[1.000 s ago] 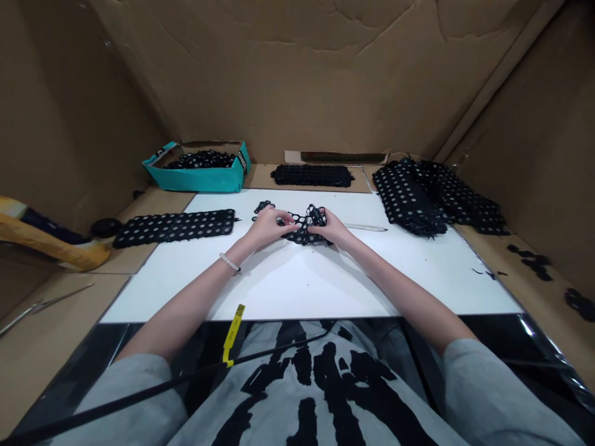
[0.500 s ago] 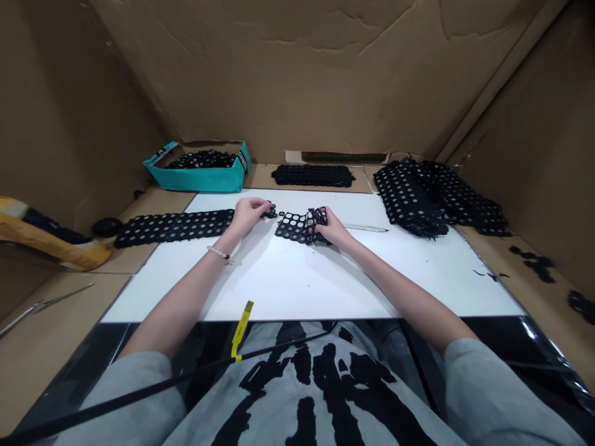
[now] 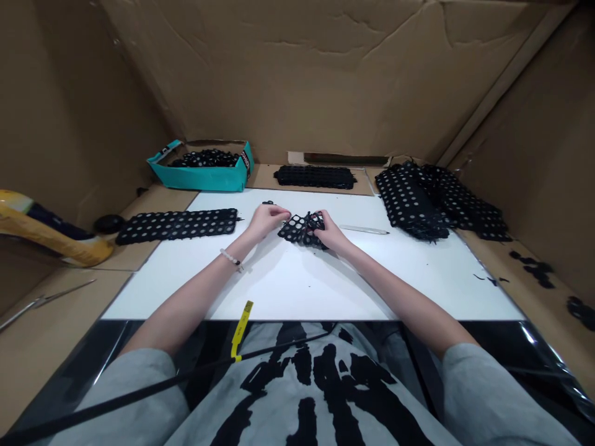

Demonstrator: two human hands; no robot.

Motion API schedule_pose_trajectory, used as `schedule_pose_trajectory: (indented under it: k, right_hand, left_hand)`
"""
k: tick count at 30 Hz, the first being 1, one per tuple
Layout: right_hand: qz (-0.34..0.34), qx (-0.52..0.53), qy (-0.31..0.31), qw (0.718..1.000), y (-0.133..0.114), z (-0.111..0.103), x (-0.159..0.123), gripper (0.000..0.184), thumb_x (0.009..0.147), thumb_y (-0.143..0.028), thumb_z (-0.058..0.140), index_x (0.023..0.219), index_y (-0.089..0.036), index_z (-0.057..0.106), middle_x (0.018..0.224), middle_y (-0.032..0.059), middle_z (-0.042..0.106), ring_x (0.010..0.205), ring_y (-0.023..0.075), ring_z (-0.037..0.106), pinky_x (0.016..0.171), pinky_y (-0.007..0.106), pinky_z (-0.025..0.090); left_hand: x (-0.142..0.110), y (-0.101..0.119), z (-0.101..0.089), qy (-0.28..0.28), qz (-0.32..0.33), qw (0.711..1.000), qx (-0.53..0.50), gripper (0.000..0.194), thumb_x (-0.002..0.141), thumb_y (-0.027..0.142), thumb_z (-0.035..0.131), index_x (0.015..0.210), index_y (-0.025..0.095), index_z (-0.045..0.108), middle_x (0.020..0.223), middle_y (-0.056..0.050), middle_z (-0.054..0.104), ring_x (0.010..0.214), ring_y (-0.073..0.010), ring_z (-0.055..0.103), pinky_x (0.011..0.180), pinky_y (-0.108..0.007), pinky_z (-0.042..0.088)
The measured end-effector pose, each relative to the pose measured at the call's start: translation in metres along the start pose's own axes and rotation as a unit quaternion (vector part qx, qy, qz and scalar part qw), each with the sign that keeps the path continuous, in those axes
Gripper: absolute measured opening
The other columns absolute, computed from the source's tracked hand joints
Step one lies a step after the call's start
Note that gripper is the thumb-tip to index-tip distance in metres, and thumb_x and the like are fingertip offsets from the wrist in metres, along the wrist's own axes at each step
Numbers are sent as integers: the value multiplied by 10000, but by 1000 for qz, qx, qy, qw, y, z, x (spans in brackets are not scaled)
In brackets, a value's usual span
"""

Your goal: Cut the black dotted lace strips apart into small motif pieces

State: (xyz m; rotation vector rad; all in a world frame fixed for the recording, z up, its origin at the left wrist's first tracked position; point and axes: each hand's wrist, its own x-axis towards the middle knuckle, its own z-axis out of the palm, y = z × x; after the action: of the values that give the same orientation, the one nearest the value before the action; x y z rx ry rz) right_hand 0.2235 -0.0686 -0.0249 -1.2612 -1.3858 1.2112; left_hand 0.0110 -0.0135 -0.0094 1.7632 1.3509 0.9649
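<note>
A crumpled piece of black dotted mesh fabric (image 3: 294,233) with open round holes lies at the middle of the white board. My right hand (image 3: 331,232) grips its bunched right end between thumb and fingers. At the upper left corner of that piece, my left hand (image 3: 267,220) is closed in a pinch on its edge. Just beyond the left hand, small black discs (image 3: 268,202) show in part. A flat black dotted strip (image 3: 179,226) lies to the left. Right of the right hand rests a silver pen-like tool (image 3: 365,230).
A teal box (image 3: 204,181) with black dotted pieces stands at back left. Behind the board (image 3: 307,297) lies a dark stack of strips (image 3: 315,176). Dotted fabric (image 3: 409,201) is piled at back right. Scissors (image 3: 44,301) and a yellow packet (image 3: 56,232) are at left; black scraps (image 3: 539,269) at right.
My left hand moved left off the fabric with its fingers pinched by the small discs, then came back right to the fabric's edge. My right hand keeps its grip on the bunched end.
</note>
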Motion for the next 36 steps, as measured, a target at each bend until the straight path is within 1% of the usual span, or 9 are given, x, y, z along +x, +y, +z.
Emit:
schedule_pose_trajectory:
  k: [4, 6, 13, 20, 23, 27, 30, 33, 36]
  right_hand:
    - [37, 47, 16, 998, 0, 0, 2, 451, 539, -209, 561, 972, -252, 443, 838, -25, 612, 820, 199, 591, 773, 360, 499]
    - [49, 80, 21, 995, -1, 1, 3, 469, 529, -204, 556, 980, -256, 439, 844, -23, 609, 816, 203, 593, 756, 368, 510]
    - [21, 121, 27, 992, 0, 1, 5, 481, 529, -218, 603, 987, -255, 462, 893, -14, 599, 845, 207, 575, 756, 375, 523]
    - [22, 87, 21, 996, 6, 4, 5, 448, 611, -317, 654, 1001, -259, 441, 912, -15, 595, 871, 195, 571, 811, 377, 503]
    - [-17, 63, 15, 998, 10, 3, 7, 493, 604, -339, 688, 1012, -253, 423, 960, -9, 592, 904, 188, 574, 845, 358, 486]
    - [-21, -51, 15, 998, 6, -9, 7, 506, 620, -318, 647, 1057, -263, 397, 913, -18, 580, 852, 187, 565, 806, 348, 475]
    - [-17, -169, 0, 985, 0, -19, 6, 546, 608, -306, 635, 1097, -271, 394, 827, -33, 563, 752, 186, 541, 740, 343, 467]
    - [-24, -217, -12, 976, -2, -23, 5, 508, 615, -272, 597, 1089, -263, 416, 736, -44, 535, 675, 181, 513, 706, 340, 456]
    - [-58, -166, -6, 984, 2, -19, 7, 460, 631, -240, 568, 1070, -259, 432, 763, -34, 555, 710, 181, 527, 765, 353, 459]
  left_hand:
    - [7, -10, -22, 134, 41, 974, 178, 208, 797, 286, 636, 906, 189, 784, 973, -102, 736, 1027, -315, 559, 905, -432, 419]
    - [4, -6, -22, 154, 71, 956, 240, 268, 822, 314, 628, 1036, 223, 762, 1120, -108, 696, 1143, -350, 465, 960, -489, 362]
    - [-12, 18, 10, -102, 98, 982, 127, 322, 711, 467, 718, 852, 182, 771, 833, -64, 740, 833, -235, 629, 777, -324, 450]
    - [-17, 15, 27, -89, -2, 996, 10, 224, 664, 345, 726, 773, 153, 768, 733, -50, 738, 699, -193, 636, 663, -285, 468]
    - [-11, 10, 20, -36, -14, 999, -5, 206, 689, 318, 699, 795, 153, 764, 746, -56, 740, 712, -207, 643, 669, -298, 476]
    - [3, -5, -10, 103, 37, 985, 133, 145, 754, 287, 647, 765, 182, 748, 854, -79, 749, 880, -262, 624, 846, -375, 449]
    - [7, -11, -26, 135, 41, 958, 251, 96, 732, 284, 690, 742, 197, 730, 839, -83, 738, 1021, -326, 547, 931, -444, 379]
    - [2, -3, -20, 100, 90, 955, 266, 187, 746, 352, 698, 856, 204, 727, 849, -65, 724, 994, -306, 534, 899, -425, 381]
    - [-10, 12, -1, -19, 156, 961, 228, 257, 775, 445, 670, 875, 215, 727, 829, -46, 719, 905, -260, 556, 843, -373, 400]
